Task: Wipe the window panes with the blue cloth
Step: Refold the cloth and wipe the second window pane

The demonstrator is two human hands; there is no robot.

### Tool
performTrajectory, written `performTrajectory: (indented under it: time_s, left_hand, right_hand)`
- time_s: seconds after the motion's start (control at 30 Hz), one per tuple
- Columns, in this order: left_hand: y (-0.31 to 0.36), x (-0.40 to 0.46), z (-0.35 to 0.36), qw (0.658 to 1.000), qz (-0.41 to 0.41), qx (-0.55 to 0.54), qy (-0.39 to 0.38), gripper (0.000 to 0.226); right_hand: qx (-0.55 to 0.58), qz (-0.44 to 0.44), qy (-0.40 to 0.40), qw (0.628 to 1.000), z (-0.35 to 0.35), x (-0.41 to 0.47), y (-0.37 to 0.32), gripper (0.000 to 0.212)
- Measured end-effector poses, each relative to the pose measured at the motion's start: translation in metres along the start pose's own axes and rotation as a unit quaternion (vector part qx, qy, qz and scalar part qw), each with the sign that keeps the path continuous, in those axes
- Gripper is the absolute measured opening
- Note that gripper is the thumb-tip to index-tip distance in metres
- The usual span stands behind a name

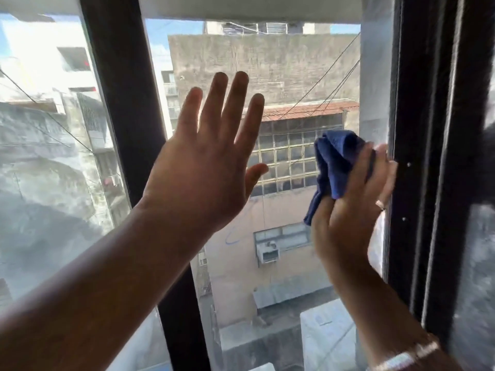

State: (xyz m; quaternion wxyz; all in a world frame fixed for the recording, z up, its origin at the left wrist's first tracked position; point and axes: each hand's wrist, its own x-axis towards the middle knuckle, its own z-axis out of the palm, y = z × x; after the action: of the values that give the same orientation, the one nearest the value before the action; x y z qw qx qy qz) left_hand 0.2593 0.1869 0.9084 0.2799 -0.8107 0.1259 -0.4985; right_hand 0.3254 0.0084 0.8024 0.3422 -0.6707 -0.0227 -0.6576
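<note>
The middle window pane (289,76) fills the centre of the head view between two dark frame bars. My right hand (351,204) presses the bunched blue cloth (334,162) against the glass at the pane's right edge, next to the dark frame. A ring sits on one finger and a bracelet on the wrist. My left hand (206,162) is held flat with fingers spread against or just in front of the same pane, left of the cloth, holding nothing. The left pane (48,156) looks hazy and smeared.
A dark vertical frame bar (128,129) divides the left and middle panes. A thicker dark frame (428,156) stands at the right, with another hazy pane (482,263) beyond it. Buildings, cables and rooftops show through the glass.
</note>
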Motion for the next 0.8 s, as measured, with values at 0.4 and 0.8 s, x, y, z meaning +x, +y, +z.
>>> performTrajectory:
  time_s: [0.4,0.8]
  left_hand:
    - [0.002,-0.001,-0.009,1.000,-0.005,-0.004,-0.027,0.082]
    - [0.001,-0.001,-0.009,1.000,-0.011,-0.012,-0.027,0.082]
  right_hand:
    - [-0.021,0.008,-0.044,0.999,-0.008,0.006,0.021,0.069]
    - [-0.002,0.061,-0.041,0.997,-0.006,-0.001,0.018,0.066]
